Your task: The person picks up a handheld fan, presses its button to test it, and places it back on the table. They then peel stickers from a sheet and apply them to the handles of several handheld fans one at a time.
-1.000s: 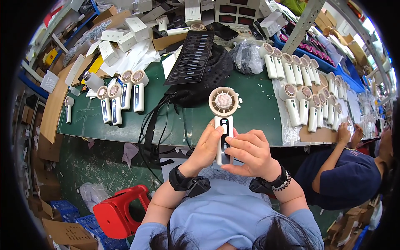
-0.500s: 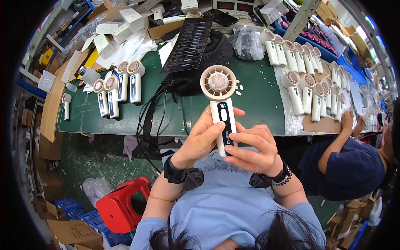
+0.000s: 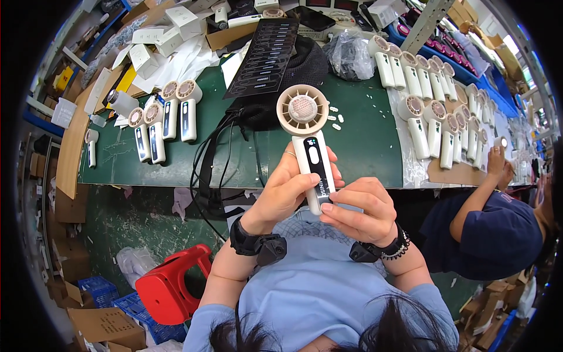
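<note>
A cream-white handheld fan (image 3: 311, 170) with a round beige grille is held upright over the near table edge. My left hand (image 3: 285, 186) is closed round its handle from the left, with the thumb on the front. A long black sticker (image 3: 314, 164) with a white oval runs down the handle's face. My right hand (image 3: 365, 210) is closed, thumb and fingers pinched at the sticker's lower end. Whether that end lies flat or is lifted, I cannot tell. Beyond the fan, a black sheet (image 3: 264, 56) with outlined sticker shapes lies on a dark bag.
Fans with black stickers (image 3: 169, 120) stand at left. Several rows of fans (image 3: 435, 126) fill the right side. Small white pieces (image 3: 336, 126) lie on the green table (image 3: 363, 152). A co-worker's hand (image 3: 496, 161) is at far right; a red stool (image 3: 170, 287) stands lower left.
The fan has shifted slightly up and left and tilted a little. My right fingers have drawn together at the sticker's lower end. The co-worker's hand has risen, holding a small round thing.
</note>
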`<state>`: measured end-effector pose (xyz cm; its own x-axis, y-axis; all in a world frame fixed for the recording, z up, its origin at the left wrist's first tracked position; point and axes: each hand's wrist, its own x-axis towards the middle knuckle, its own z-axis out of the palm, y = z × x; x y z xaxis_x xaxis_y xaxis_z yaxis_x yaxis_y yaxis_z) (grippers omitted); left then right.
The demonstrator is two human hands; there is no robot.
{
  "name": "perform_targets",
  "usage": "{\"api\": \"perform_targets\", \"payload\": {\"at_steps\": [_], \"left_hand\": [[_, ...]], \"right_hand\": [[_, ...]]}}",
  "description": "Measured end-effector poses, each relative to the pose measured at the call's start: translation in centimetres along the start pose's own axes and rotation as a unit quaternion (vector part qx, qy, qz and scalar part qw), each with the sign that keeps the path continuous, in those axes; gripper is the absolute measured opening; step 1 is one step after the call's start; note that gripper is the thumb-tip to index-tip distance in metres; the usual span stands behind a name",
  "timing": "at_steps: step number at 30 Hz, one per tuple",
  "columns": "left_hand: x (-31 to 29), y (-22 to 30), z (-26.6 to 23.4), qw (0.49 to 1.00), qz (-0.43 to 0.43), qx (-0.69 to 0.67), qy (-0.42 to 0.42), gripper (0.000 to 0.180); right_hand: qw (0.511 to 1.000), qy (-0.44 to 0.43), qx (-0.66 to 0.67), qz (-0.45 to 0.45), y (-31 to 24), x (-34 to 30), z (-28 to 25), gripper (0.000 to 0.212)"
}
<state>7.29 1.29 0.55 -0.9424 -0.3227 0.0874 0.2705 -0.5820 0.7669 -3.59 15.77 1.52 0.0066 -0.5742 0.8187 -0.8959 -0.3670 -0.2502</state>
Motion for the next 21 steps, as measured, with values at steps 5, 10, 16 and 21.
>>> {"api": "perform_targets", "payload": {"at_steps": [5, 10, 16, 21], "left_hand": [[0.07, -0.01, 0.02, 1.0, -0.002, -0.012, -0.004, 0.073], [0.18, -0.12, -0.04, 1.0, 0.003, -0.013, -0.004, 0.075], [0.19, 0.07, 0.08, 1.0, 0.001, 0.002, -0.003, 0.076], [0.3, -0.1, -0.11, 1.0, 0.0, -0.001, 0.0, 0.077]], "right_hand": [[1.0, 0.003, 0.001, -0.002, -0.04, -0.1, 0.07, 0.03], [1.0, 0.007, 0.0, -0.008, 0.21, -0.33, 0.28, 0.03], [1.0, 0.003, -0.008, -0.016, 0.42, -0.51, 0.32, 0.029], [1.0, 0.0, -0.011, -0.018, 0.61, -0.59, 0.42, 0.029]]}}
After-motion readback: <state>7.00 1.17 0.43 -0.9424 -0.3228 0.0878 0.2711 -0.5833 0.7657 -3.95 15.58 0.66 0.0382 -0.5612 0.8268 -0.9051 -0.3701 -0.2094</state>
